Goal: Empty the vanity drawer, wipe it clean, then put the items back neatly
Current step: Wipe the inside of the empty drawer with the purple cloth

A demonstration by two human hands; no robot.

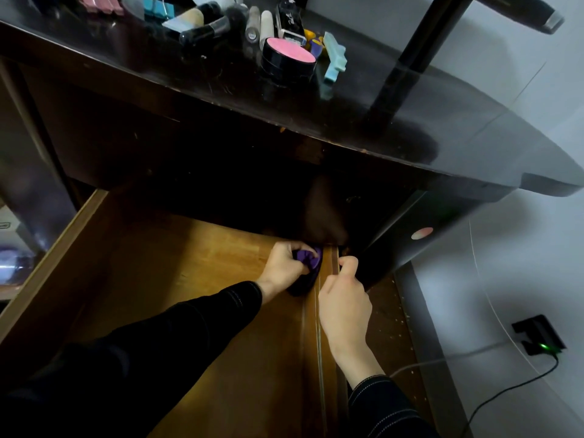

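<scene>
1. Top (410,115): dark, glossy and scratched, it overhangs the drawer. Cosmetics are clustered at its far end, and several are cut off by the frame edge.
2. Drawer (177,279): pulled out below the top. Its floor is bare light-brown wood with visible grain and is lit near the person. The back is lost in black shadow under the top, so what lies there cannot be made out.
3. Left hand (284,267): inside the drawer at its right side, fingers curled tight round the cloth, holding it down against the floor just beside the right wall.
4. Right hand (344,301): just beside the left but not touching it, with fingers curled over the top edge of the drawer's right wall, gripping it.
5. Cloth (311,257): purple and bunched. Only a few folds show past the fingers, and the part under the palm is too dark to read.
6. Jar (289,55): black with a pink lid, standing on the top, with a pale blue clip (335,56) just beside it.
</scene>
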